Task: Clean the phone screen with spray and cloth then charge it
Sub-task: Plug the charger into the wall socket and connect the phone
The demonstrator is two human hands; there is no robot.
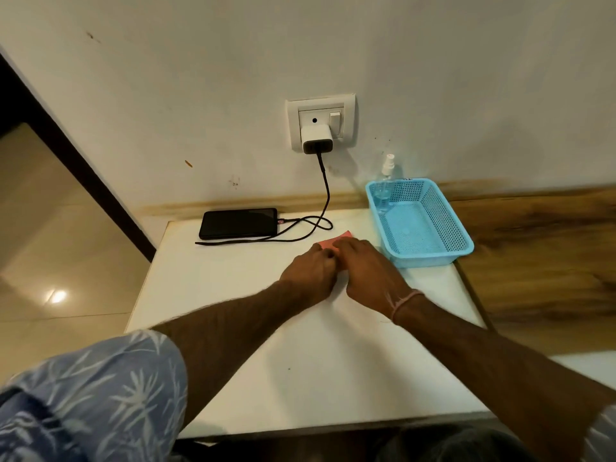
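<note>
On the white table, both hands, left hand and right hand, press curled fingers on the pink cloth, between the plugged-in phone and the blue basket holding the spray bottle.

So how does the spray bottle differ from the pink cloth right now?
The spray bottle stands upright inside the blue basket, untouched; the pink cloth lies flat on the white table, under the left hand and right hand. The bottle is clear and rigid-looking; the cloth is opaque and mostly hidden. Both sit right of the phone.

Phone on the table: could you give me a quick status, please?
Both hands, left hand and right hand, on pink cloth. Phone flat, cable plugged in. Nothing in the way.
</note>
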